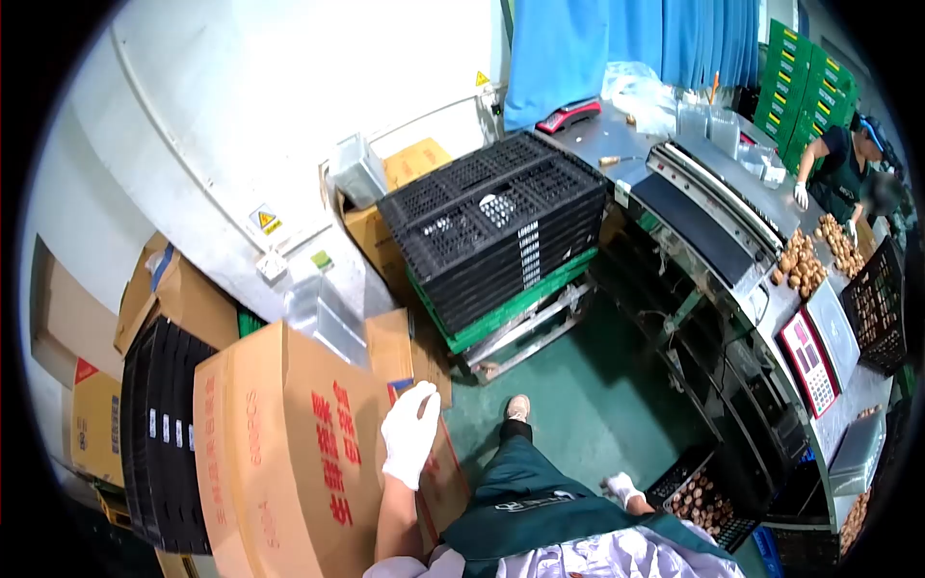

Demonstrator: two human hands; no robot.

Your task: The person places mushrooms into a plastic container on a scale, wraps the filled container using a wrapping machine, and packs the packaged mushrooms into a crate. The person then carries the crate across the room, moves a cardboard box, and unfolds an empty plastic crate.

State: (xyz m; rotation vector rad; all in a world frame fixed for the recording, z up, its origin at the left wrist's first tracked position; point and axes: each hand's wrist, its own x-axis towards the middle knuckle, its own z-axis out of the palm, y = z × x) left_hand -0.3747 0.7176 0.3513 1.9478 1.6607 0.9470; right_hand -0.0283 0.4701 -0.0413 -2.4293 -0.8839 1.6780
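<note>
My left hand (pixel 409 435), in a white glove, hovers at the right side of a tall cardboard box (pixel 255 433) with red printing. Its fingers stretch upward with the thumb apart, and nothing shows in them; whether it touches the box I cannot tell. My right hand (pixel 626 489), also white-gloved, hangs low at my right side with its fingers loosely out and nothing visible in them. Close beside it on the floor, a black crate (pixel 665 472) contains brown mushrooms (pixel 701 503). I wear a dark green apron (pixel 540 496).
Ahead, folded black crates (pixel 501 231) are stacked on a green base. To the right runs a metal table (pixel 771 299) with a wrapping machine (pixel 708 207), a red-and-white scale (pixel 809 361) and mushroom piles (pixel 802 262). A co-worker (pixel 838 169) stands behind it. More black crates (pixel 159 433) stand left.
</note>
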